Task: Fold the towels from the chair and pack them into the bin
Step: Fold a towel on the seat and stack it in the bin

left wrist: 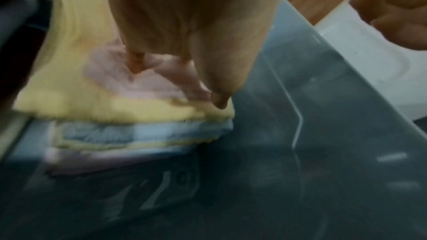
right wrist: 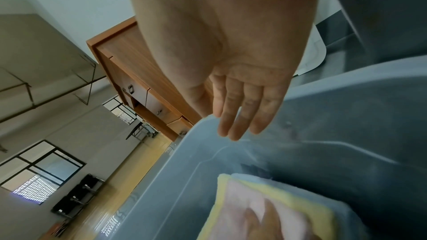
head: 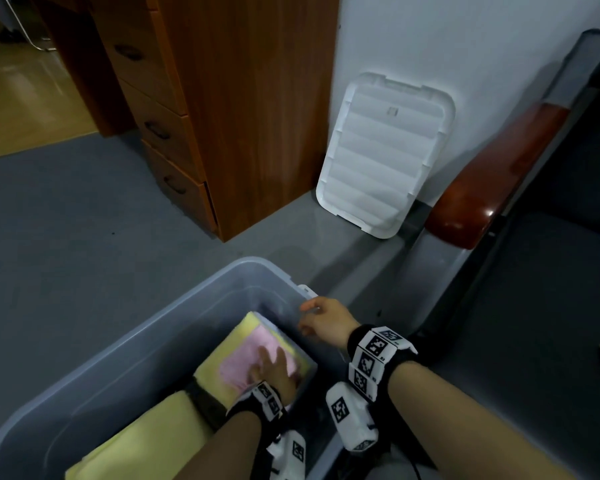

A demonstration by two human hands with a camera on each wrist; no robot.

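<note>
A grey translucent bin (head: 174, 306) stands on the floor in front of me. Inside it lies a stack of folded towels with a pink towel (head: 246, 351) on top, over a yellow towel (head: 229, 337). Blue, yellow and lilac layers (left wrist: 161, 130) show below. A second yellow towel (head: 146, 434) lies nearer me in the bin. My left hand (head: 271, 368) presses flat on the pink towel (left wrist: 110, 72). My right hand (head: 321, 322) hovers at the bin's right rim, and in the right wrist view its fingers (right wrist: 240, 116) are straight and hold nothing.
A white bin lid (head: 385, 154) leans against the wall behind the bin. A wooden drawer cabinet (head: 222, 116) stands at the back left. To the right is the chair, with a red-brown armrest (head: 492, 181) and a dark seat (head: 551, 306).
</note>
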